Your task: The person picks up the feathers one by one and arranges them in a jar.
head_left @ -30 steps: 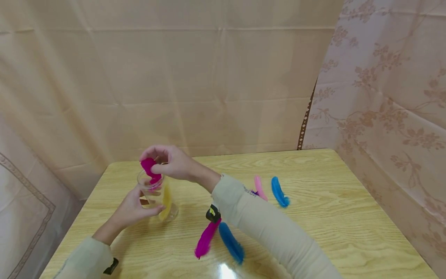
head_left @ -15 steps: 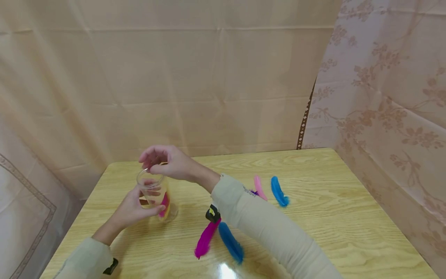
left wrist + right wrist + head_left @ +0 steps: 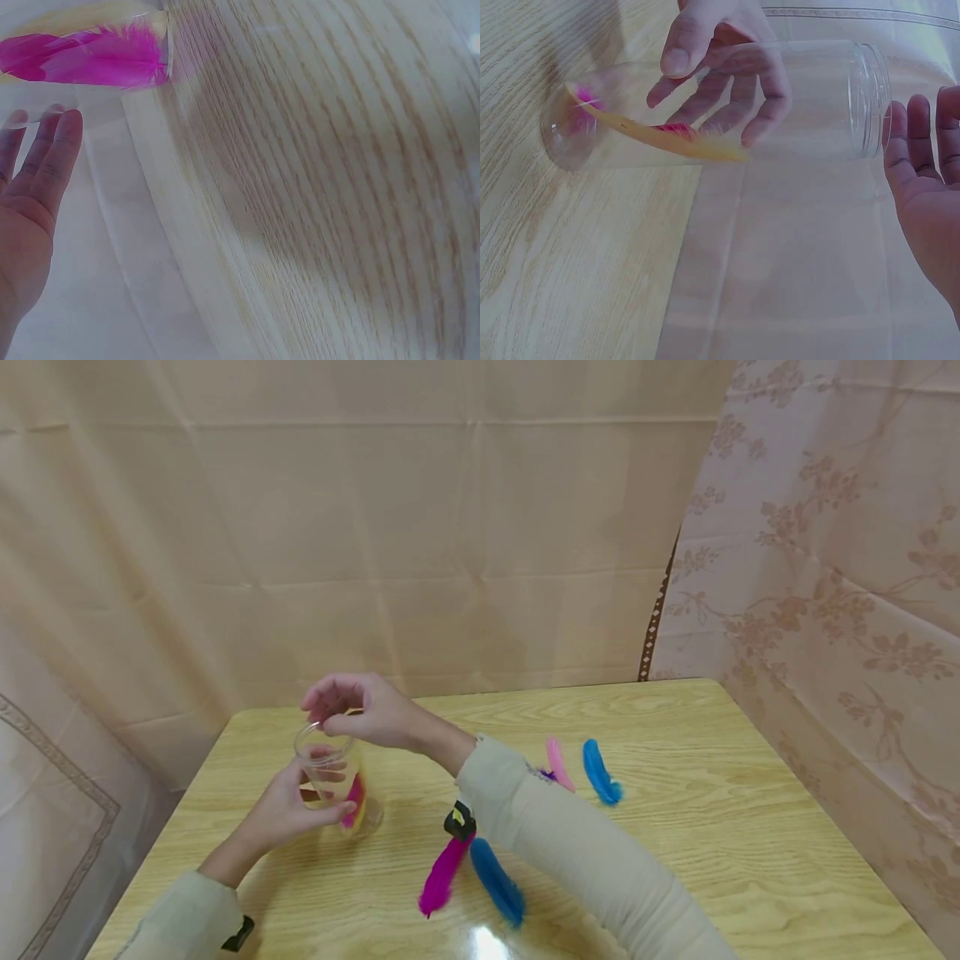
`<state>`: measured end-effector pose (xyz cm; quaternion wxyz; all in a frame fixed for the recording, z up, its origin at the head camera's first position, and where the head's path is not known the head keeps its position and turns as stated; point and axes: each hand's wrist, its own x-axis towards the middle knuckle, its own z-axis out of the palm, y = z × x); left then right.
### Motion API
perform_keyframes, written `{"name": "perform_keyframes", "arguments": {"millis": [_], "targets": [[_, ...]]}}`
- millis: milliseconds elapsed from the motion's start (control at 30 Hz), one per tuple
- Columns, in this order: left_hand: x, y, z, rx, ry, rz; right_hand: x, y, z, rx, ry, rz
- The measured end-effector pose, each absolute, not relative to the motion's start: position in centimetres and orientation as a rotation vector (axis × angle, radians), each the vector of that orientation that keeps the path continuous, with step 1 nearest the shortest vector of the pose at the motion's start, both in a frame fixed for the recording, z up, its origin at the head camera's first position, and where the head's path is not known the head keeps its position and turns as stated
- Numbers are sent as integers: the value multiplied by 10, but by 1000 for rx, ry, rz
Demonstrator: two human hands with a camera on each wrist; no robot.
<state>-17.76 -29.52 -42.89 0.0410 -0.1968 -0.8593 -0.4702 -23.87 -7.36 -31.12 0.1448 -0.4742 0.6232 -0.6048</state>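
A clear plastic jar [image 3: 337, 783] with an open mouth is gripped by my left hand [image 3: 285, 810], thumb on the near side and fingers behind it. Inside it lie a magenta feather [image 3: 90, 58] and a yellow feather [image 3: 649, 138], both low down toward the base. I cannot tell whether the base touches the table. At the jar's rim is my right hand [image 3: 363, 706], its fingers loosely bent with nothing in them. In the right wrist view the right fingertips [image 3: 898, 124] are beside the mouth of the jar.
On the wooden table [image 3: 697, 827] lie a magenta feather [image 3: 446, 875], a blue feather [image 3: 497, 883], a second blue feather [image 3: 600, 772] and a pink feather [image 3: 558, 762]. A purple feather [image 3: 551, 774] is partly hidden by the right sleeve. Beige cloth [image 3: 450, 552] hangs behind the table.
The magenta feather, pinched at the jar's mouth a second ago, has left the right hand and dropped inside the jar beside the yellow one. Both hands have stayed in place.
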Motion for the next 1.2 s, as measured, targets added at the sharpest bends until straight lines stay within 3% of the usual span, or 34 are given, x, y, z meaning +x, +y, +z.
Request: {"name": "perform_keyframes", "arguments": {"millis": [500,900,1200], "targets": [[-178,-295,-428,-589,-2646,-1401,-236,-42,-310,-1395,1975,-1628],[-178,-293,-428,-555,-2677,-1379,-224,13,-333,-1630,2266,-1026],[-177,-293,-428,-569,-2659,-1388,-206,46,-357,-1345,2458,-758]]}}
